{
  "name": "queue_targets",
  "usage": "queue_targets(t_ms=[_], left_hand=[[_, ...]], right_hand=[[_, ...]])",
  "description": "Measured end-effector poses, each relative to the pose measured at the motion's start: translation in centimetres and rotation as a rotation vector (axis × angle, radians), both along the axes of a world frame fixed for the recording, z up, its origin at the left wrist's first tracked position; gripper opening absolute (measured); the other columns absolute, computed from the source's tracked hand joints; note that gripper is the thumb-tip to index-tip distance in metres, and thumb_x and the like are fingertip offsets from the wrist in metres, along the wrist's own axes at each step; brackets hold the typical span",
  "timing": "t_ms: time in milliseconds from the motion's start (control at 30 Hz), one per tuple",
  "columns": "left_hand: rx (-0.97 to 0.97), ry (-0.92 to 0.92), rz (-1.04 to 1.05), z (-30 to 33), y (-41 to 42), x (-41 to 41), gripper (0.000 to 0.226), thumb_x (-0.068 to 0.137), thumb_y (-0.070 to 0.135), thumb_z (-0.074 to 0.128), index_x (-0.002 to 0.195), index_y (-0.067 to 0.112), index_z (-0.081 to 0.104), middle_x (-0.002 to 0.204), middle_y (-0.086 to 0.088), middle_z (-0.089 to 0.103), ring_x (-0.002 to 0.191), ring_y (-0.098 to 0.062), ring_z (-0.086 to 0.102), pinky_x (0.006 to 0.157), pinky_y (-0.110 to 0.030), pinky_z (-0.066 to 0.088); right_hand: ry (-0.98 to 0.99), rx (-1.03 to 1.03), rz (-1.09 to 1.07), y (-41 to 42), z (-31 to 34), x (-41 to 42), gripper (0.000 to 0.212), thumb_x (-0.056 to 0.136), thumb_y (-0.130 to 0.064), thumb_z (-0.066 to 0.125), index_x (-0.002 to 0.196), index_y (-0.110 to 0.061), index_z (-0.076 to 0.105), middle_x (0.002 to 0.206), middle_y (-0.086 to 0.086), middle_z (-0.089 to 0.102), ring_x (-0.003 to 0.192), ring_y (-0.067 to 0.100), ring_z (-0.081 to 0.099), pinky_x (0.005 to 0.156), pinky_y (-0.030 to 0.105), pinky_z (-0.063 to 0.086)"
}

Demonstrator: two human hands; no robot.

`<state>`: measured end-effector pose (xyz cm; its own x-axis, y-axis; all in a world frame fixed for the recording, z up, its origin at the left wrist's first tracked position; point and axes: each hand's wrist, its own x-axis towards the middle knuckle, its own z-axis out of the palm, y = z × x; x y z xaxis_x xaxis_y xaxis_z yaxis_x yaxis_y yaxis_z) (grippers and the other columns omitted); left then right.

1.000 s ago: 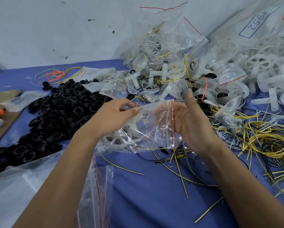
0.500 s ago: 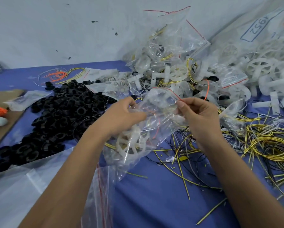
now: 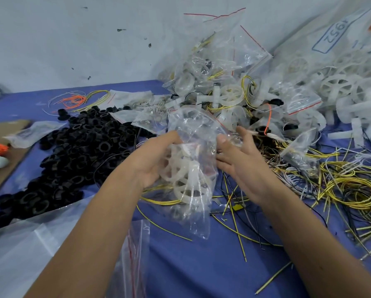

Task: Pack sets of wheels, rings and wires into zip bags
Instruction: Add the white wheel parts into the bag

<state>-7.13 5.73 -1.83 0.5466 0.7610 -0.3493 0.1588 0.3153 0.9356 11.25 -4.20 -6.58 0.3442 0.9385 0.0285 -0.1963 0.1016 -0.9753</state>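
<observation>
A clear zip bag with a red seal line hangs upright between my hands, its mouth up. White spoked wheels show through its lower half. My left hand grips the bag's left side around the wheels. My right hand touches the bag's right edge with the thumb, the fingers spread. A heap of black rings lies to the left. Yellow, black and white wires are tangled to the right.
Filled zip bags pile up against the white wall behind. Loose white wheels lie at the far right. Empty bags lie under my left forearm. A cardboard sheet with an orange object sits at the left edge.
The bag has turned from lying sideways to hanging upright, mouth up. My right hand has opened its fingers and shifted to the bag's right edge; the left hand now cups the wheels.
</observation>
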Motion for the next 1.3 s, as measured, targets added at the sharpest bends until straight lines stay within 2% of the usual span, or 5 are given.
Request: queue_targets(t_ms=[233, 367, 733, 1067, 1300], left_hand=[[0.134, 0.043, -0.155, 0.3, -0.1, 0.1, 0.035, 0.09, 0.04, 0.072, 0.107, 0.01, 0.075, 0.095, -0.018, 0.074, 0.084, -0.035, 0.068, 0.076, -0.038, 0.054], [0.142, 0.055, -0.278, 0.1, 0.2, -0.4, 0.021, 0.074, 0.043, 0.079, 0.07, 0.022, 0.08, 0.072, -0.007, 0.074, 0.063, -0.019, 0.071, 0.058, -0.027, 0.056], [0.01, -0.085, -0.189, -1.3, 1.1, -0.8, 0.051, 0.08, 0.038, 0.08, 0.124, 0.018, 0.067, 0.115, -0.013, 0.076, 0.088, -0.03, 0.077, 0.081, -0.042, 0.062], [0.064, -0.143, -0.019, -1.7, 2.9, -2.4, 0.031, 0.09, 0.016, 0.063, 0.059, 0.016, 0.062, 0.054, 0.001, 0.054, 0.044, -0.008, 0.049, 0.045, -0.018, 0.044], [0.12, -0.06, 0.01, -1.6, 3.6, -2.7, 0.036, 0.099, 0.035, 0.056, 0.076, 0.008, 0.058, 0.062, -0.007, 0.06, 0.046, -0.013, 0.054, 0.046, -0.021, 0.046]], right_hand=[[0.015, -0.073, -0.156, 0.1, 0.0, -0.8, 0.037, 0.092, -0.005, 0.072, 0.125, -0.008, 0.057, 0.105, 0.017, 0.076, 0.087, 0.027, 0.076, 0.072, 0.041, 0.061], [0.105, -0.03, -0.172, 0.0, 0.5, -0.4, 0.034, 0.093, 0.007, 0.065, 0.125, 0.007, 0.055, 0.104, 0.042, 0.055, 0.089, 0.038, 0.062, 0.09, 0.05, 0.059], [-0.262, -0.148, -0.253, -1.1, 1.2, 0.3, 0.03, 0.098, -0.041, 0.065, 0.087, -0.013, 0.067, 0.054, -0.009, 0.055, 0.042, 0.004, 0.045, 0.042, 0.017, 0.036], [-0.172, -0.287, 0.245, -1.2, 0.9, -1.4, 0.008, 0.091, 0.009, 0.065, 0.097, 0.004, 0.065, 0.069, 0.011, 0.063, 0.048, 0.009, 0.056, 0.043, 0.018, 0.045], [-0.125, -0.231, 0.339, -0.9, 0.4, -3.4, 0.016, 0.097, -0.022, 0.068, 0.088, -0.008, 0.068, 0.066, 0.0, 0.061, 0.05, 0.009, 0.053, 0.041, 0.019, 0.045]])
